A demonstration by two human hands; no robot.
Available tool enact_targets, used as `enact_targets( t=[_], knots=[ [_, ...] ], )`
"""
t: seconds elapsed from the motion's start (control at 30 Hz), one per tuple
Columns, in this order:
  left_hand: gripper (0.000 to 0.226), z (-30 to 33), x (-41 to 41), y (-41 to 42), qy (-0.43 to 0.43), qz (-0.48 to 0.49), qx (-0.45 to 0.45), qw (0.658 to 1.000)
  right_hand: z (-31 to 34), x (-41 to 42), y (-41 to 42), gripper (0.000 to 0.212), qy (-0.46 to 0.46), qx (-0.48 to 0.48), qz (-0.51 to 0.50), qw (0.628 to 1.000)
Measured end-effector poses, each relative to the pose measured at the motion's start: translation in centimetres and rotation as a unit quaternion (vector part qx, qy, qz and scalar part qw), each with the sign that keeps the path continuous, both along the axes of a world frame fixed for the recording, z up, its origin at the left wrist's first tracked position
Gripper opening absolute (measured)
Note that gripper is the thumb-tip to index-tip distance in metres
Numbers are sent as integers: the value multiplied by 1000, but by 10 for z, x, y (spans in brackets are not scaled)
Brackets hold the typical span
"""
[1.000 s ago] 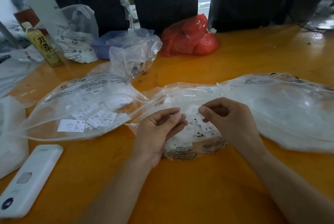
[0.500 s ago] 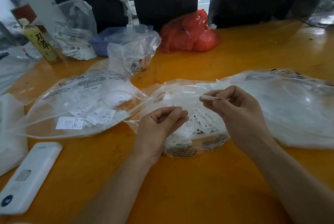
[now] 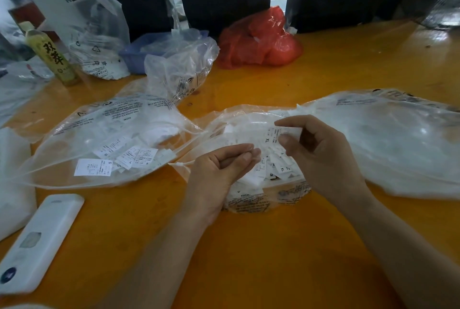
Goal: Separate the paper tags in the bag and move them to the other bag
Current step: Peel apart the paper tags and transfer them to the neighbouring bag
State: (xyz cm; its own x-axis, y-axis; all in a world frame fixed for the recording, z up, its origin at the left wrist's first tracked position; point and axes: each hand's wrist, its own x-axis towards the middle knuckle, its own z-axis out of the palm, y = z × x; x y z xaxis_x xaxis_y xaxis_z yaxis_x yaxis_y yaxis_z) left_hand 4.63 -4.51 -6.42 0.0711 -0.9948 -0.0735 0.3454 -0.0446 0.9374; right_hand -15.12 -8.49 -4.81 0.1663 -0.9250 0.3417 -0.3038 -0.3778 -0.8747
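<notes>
Paper tags lie in a clear bag at the table's centre. Left hand hovers over them, fingers curled, thumb meeting fingertips; what it holds I cannot tell. Right hand pinches one XL tag. At nine o'clock lies another bag with tags; at twelve o'clock, a red bag.

A red bag, blue tray, drink bottle and white remote sit on the orange table.
</notes>
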Motion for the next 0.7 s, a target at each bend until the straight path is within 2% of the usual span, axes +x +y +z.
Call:
enact_targets(
  t=[0.17,0.4,0.6,0.7],
  knots=[
    [27,0,-1,2,-43,-6,-18,999,-4,2,0,22,52,-60,-2,997],
    [21,2,-2,4,-111,7,-24,994,-9,4,-1,25,147,-72,4,986],
    [28,3,-1,4,-101,7,-22,995,-4,2,0,26,51,-67,-10,996],
    [29,3,-1,3,-92,11,-21,995,-4,2,0,25,52,-56,-1,997]
  ],
)
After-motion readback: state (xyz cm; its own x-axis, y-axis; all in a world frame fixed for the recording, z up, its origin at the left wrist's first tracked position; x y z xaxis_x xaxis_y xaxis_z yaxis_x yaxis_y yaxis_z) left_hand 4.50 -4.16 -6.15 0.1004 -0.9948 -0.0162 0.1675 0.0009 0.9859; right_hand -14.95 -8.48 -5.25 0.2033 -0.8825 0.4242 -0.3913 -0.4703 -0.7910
